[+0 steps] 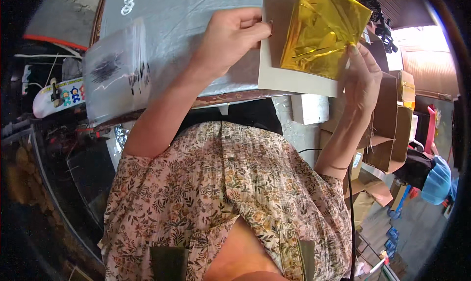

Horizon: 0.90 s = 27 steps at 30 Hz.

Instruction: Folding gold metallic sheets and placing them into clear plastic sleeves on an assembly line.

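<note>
A shiny gold foil sheet (324, 33), creased and roughly square, lies over a beige cardboard sheet (274, 77) at the right end of the table. My right hand (363, 77) is closed at the foil's right edge, the thumb and fingers pinching it. My left hand (233, 40) is closed in a pinch over the left edge of the cardboard. Something small and dark shows at its fingertips, too small to name. Left of that hand lies a stack of clear plastic bags (117, 72) with dark thin things inside or beneath them.
Grey plastic sheeting (191, 11) covers the table, with white rings (128, 2) on it. Opened cardboard boxes (385, 114) stand at the right, near a white box (310, 109). A white board with cartoon figures (61, 97) is at the left. Farther right is a person in a blue cap (435, 180).
</note>
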Available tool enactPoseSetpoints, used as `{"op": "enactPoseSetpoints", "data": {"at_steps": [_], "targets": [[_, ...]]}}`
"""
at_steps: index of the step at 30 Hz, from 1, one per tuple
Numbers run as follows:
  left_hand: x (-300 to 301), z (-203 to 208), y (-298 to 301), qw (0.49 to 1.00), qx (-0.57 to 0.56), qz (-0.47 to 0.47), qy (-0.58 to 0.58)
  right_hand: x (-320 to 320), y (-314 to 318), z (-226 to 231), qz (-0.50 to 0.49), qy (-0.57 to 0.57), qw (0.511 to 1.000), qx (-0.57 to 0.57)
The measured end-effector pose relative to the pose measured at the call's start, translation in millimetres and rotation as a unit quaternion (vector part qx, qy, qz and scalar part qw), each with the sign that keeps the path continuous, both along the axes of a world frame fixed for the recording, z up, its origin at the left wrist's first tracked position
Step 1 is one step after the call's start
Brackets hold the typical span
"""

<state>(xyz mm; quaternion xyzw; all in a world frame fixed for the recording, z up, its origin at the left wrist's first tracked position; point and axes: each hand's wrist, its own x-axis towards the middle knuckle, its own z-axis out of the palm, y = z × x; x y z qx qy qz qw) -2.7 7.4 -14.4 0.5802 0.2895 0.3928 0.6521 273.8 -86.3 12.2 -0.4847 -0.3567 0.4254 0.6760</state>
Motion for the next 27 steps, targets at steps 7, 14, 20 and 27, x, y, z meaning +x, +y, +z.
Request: {"op": "enactPoseSetpoints", "data": {"at_steps": [7, 14, 20, 27], "targets": [[-3.0, -1.9, -11.7, 0.971, -0.13, -0.036, -0.196, -3.7, 0.2, -0.8, 0.008, 0.015, 1.0, 0.013], [-7.8, -5.0, -5.2, 0.944, -0.167, -0.146, -0.245, -2.0, -2.1, 2.4, -0.01, 0.007, 1.0, 0.008], [-7.1, -14.5, 1.5, 0.927, -0.189, -0.203, -0.254, -1.4, -5.7, 5.9, -0.012, -0.009, 1.0, 0.001], [-3.7, -34.0, 4.9, 0.835, -0.261, -0.303, -0.378, -6.5, -3.8, 6.7, -0.006, -0.014, 1.0, -0.004]]}}
